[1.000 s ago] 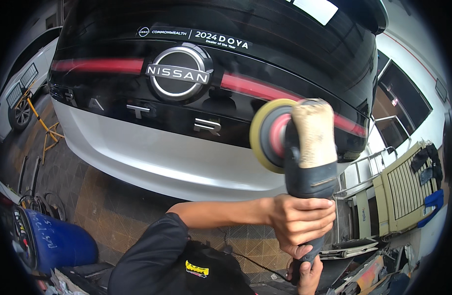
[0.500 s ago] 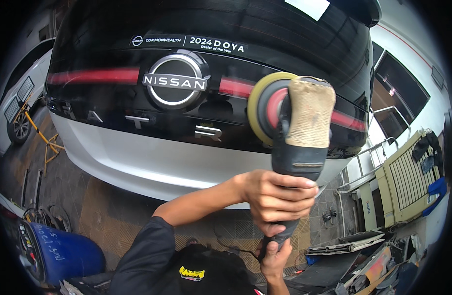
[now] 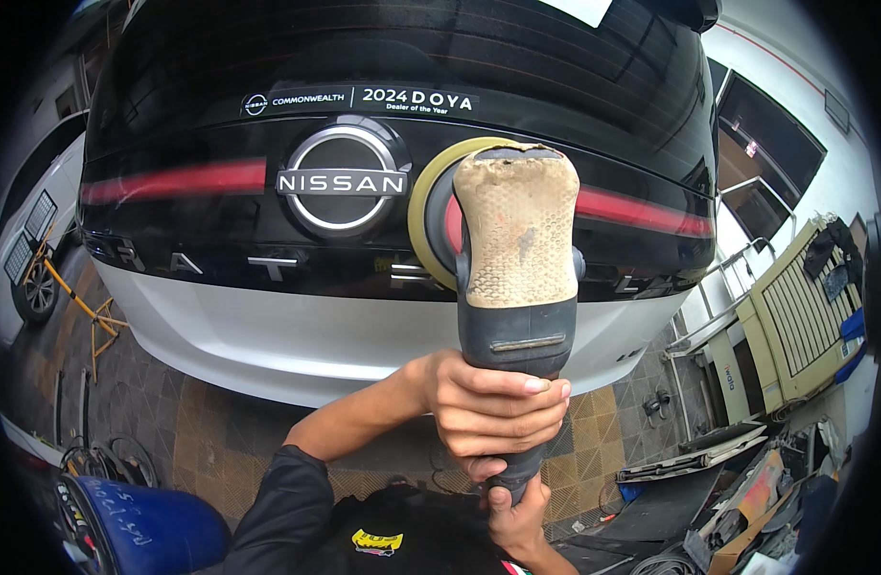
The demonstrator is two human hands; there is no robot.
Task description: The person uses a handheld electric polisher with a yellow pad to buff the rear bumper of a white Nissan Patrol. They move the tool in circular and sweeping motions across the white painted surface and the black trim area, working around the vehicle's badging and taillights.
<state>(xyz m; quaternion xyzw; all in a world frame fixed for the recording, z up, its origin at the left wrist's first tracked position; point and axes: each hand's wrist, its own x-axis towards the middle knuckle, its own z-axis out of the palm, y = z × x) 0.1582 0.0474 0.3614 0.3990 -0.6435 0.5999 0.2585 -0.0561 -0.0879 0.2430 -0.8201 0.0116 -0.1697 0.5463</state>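
A car polisher (image 3: 519, 230) with a black body and a worn tan cover is held upright in front of me. Around its middle grip wrap the fingers of my left hand (image 3: 498, 407). Lower down, my right hand (image 3: 519, 517) is closed on the handle end. The yellow pad (image 3: 429, 201), with a red and dark centre, is at the glossy black rear panel of a car (image 3: 201, 225), just right of the round silver emblem (image 3: 341, 180). The polisher's body hides part of the pad and some lettering; firm contact is hard to judge.
A blue drum (image 3: 162, 527) stands at lower left, and a yellow stand (image 3: 71, 292) beside another car (image 3: 43, 225). On the right are a beige slatted cabinet (image 3: 795, 326), a metal rail frame (image 3: 695, 335) and piled panels and scraps (image 3: 747, 508). A thin cord runs on the tiled floor.
The polisher and both hands have shifted left along the panel, bringing the pad close to the emblem. Both hands keep their hold.
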